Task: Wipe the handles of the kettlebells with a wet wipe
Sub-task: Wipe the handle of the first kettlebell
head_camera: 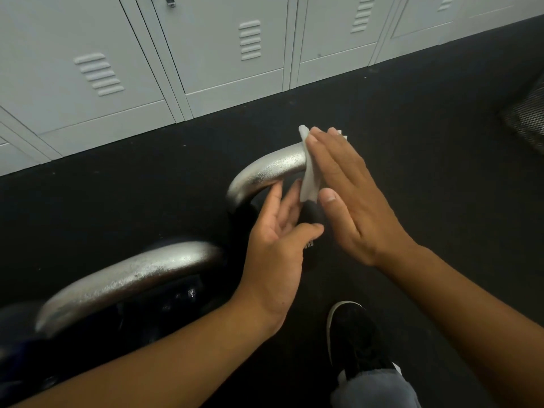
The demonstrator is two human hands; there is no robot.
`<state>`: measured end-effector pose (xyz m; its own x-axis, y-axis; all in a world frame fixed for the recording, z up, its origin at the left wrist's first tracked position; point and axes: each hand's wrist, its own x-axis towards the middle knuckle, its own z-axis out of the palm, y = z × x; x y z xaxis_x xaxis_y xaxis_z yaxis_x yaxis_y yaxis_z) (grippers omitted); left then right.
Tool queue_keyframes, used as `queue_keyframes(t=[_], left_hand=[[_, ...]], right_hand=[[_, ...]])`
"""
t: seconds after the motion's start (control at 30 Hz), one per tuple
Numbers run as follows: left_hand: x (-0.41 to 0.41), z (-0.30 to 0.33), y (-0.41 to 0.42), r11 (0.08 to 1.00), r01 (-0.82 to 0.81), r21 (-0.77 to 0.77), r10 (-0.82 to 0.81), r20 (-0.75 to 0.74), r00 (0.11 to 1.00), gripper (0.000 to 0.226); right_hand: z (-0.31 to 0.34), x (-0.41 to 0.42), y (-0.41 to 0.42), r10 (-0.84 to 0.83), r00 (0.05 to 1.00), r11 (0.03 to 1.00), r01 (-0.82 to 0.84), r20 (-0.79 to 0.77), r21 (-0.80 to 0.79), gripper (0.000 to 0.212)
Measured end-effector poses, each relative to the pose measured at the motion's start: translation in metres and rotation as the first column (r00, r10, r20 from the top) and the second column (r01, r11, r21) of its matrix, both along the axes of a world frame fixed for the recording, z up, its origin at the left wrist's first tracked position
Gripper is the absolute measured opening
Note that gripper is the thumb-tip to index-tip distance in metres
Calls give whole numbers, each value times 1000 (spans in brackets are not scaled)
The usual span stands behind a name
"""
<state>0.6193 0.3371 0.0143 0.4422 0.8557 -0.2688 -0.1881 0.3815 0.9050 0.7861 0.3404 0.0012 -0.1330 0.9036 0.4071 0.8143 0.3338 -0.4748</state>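
The right hand [350, 195] is lying flat, fingers straight and together, pressing the wet wipe [309, 178] against the far kettlebell handle [265, 172], with the thumb coming under the wipe's lower edge. The left hand [276, 245] is sitting open and relaxed just beside it, fingertips touching the underside of the same handle and gripping nothing. Both kettlebells are standing on the dark floor [426, 142] in front of the lockers [206, 54]; the near kettlebell handle [123, 278] is arching low at the left, uncovered by any wipe.

The wipe is thin, limp and probably damp, so it is draping and folding over the bar instead of holding a shape; it likely needs wrapping around the bar and pinching from both sides to reach the underside. The handle looks like bare, stiff, slightly pitted metal (likely slick once wet), and the bell beneath is probably too heavy to shift under wiping pressure.

The far handle's long axis is running from lower left to upper right across the view, its arch curving down at the left end; the near handle is lying roughly parallel
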Motion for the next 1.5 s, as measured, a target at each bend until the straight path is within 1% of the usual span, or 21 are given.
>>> queue_keyframes(t=[0.07, 0.2, 0.3, 0.43, 0.5, 0.7, 0.77, 0.83, 0.87, 0.93, 0.97, 1.03, 1.13, 1.2, 1.33, 1.43, 1.5], left_hand=[[-1, -1, 1, 999, -25, -22, 25, -1, 1000, 91], [-2, -1, -2, 999, -53, -9, 53, -26, 998, 90], [-3, -2, -3, 998, -63, 16, 64, -25, 998, 84], [-5, -4, -1, 997, -70, 25, 70, -5, 998, 74], [-6, -4, -1, 997, -70, 33, 71, -4, 997, 72], [-8, -3, -2, 997, -61, 38, 61, 8, 998, 73], [-9, -5, -2, 997, -62, 43, 62, 9, 998, 76], [-9, -4, -3, 997, -46, 55, 45, 17, 999, 84], [-9, -4, -4, 997, -37, 61, 36, 23, 999, 84], [-9, -4, -4, 998, -29, 60, 27, 38, 999, 79], [-9, -3, -4, 998, -32, 58, 29, 43, 999, 75], [-9, -4, -4, 998, -39, 58, 37, 33, 999, 72], [-11, -5, -4, 997, -65, 43, 64, 14, 998, 71], [-11, -6, -5, 996, -73, 41, 73, 3, 997, 69], [-11, -6, -5, 996, -75, 41, 75, 3, 997, 68], [-10, -3, -5, 998, -52, 47, 51, 17, 999, 73], [-10, -2, -5, 997, -51, 55, 50, 16, 999, 71]], right_hand=[[1, 2, 0, -45, 998, 999, 44, -44, -7, 60], [11, -1, 11, -115, 989, 993, 112, -97, -26, 56], [15, -5, 14, -75, 995, 997, 74, -65, -26, 58], [7, -11, 4, 19, 1000, 999, -20, 19, 32, 60], [2, -9, 2, 8, 1000, 999, -8, 10, 50, 60], [8, -9, 11, -103, 993, 993, 105, -52, 50, 56], [11, -13, 16, -110, 994, 992, 112, -27, 66, 55], [11, -16, 17, -98, 995, 992, 95, 35, 84, 57], [10, -17, 16, -87, 994, 992, 81, 69, 93, 59], [6, -18, 12, -60, 992, 993, 47, 113, 111, 61], [3, -18, 10, -48, 993, 992, 34, 110, 119, 61], [-1, -16, 4, -46, 997, 991, 39, 56, 124, 60], [0, -13, 4, -108, 994, 989, 110, -34, 99, 57], [4, -13, 9, -137, 989, 987, 140, -50, 82, 56], [11, -17, 18, -116, 993, 991, 115, 11, 71, 56], [10, -18, 15, -64, 995, 996, 58, 79, 74, 59], [6, -15, 10, -35, 994, 995, 25, 106, 94, 59]])
